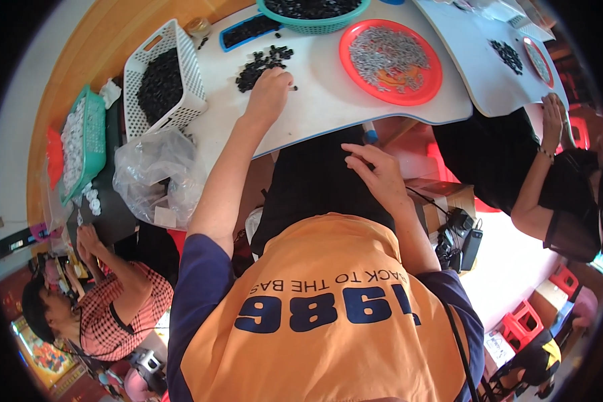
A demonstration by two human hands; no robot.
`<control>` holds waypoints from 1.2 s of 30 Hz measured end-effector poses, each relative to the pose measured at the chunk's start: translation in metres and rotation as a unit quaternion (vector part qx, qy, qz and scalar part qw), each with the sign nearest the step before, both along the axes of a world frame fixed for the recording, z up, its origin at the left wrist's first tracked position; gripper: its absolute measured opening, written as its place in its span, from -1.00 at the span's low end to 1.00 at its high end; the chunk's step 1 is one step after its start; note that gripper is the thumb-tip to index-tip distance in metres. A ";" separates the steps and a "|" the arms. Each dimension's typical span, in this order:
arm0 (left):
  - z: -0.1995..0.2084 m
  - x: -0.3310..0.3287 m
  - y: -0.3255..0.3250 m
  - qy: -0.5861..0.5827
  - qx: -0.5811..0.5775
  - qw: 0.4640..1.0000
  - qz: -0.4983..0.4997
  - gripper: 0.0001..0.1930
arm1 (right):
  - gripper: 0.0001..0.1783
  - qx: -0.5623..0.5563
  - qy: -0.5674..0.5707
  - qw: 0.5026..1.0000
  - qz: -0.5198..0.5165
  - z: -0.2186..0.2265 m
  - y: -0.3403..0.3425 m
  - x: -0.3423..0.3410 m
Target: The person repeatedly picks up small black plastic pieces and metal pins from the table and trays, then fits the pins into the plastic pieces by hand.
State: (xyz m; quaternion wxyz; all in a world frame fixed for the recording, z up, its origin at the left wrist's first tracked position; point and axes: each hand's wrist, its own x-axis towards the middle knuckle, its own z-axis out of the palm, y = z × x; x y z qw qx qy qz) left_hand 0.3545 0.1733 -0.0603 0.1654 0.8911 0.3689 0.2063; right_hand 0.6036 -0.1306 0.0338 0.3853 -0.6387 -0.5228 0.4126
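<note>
My left hand (269, 97) is at the near edge of a loose pile of small black pieces (254, 70) on the white table (301, 110). Its fingers are curled down and closed; whatever is between the fingertips is hidden. My right hand (378, 175) hovers over my lap, below the table's front edge. The thumb and index finger are apart there, and I see nothing between them. To the right of the pile lies a round red-orange tray (437, 74) spread with many small silvery-grey pieces (388, 57).
A white perforated basket (195, 90) of black pieces stands left, above a clear plastic bag (155, 177). Behind are a blue tray (231, 41) and a green basket (315, 27). Co-workers sit at left and right; a second table (476, 74) adjoins on the right.
</note>
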 end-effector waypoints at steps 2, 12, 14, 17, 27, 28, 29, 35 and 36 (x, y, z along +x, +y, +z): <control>-0.007 0.001 -0.005 0.014 0.048 0.998 -0.031 -0.89 | -0.62 0.002 0.002 1.000 -0.012 0.005 0.005 0.014; 0.055 -0.003 -0.074 -0.180 -0.088 0.969 0.147 -0.84 | -0.76 0.099 -0.207 0.970 -0.087 -0.005 0.102 0.129; 0.044 -0.021 -0.096 -0.348 -0.366 0.838 0.205 -0.82 | -0.78 0.118 -0.269 0.953 -0.068 -0.020 0.142 0.151; 0.052 -0.038 -0.129 -0.405 -0.460 0.761 0.213 -0.82 | -0.80 0.116 -0.291 0.949 0.026 -0.050 0.187 0.169; 0.040 -0.129 -0.169 -0.476 -0.526 0.665 0.234 -0.77 | -0.84 0.109 -0.199 0.974 0.020 -0.017 0.240 0.100; 0.046 -0.137 -0.168 -0.487 -0.532 0.656 0.225 -0.76 | -0.84 0.105 -0.189 0.976 0.009 -0.012 0.243 0.090; 0.052 -0.146 -0.168 -0.497 -0.537 0.647 0.216 -0.74 | -0.84 0.101 -0.178 0.979 -0.003 -0.008 0.243 0.079; 0.106 -0.186 -0.190 -0.542 -0.541 0.611 0.202 -0.74 | -0.86 0.083 -0.115 0.989 -0.043 0.026 0.217 0.018; 0.118 -0.204 -0.191 -0.543 -0.534 0.613 0.209 -0.74 | -0.86 0.080 -0.098 0.991 -0.050 0.030 0.198 0.006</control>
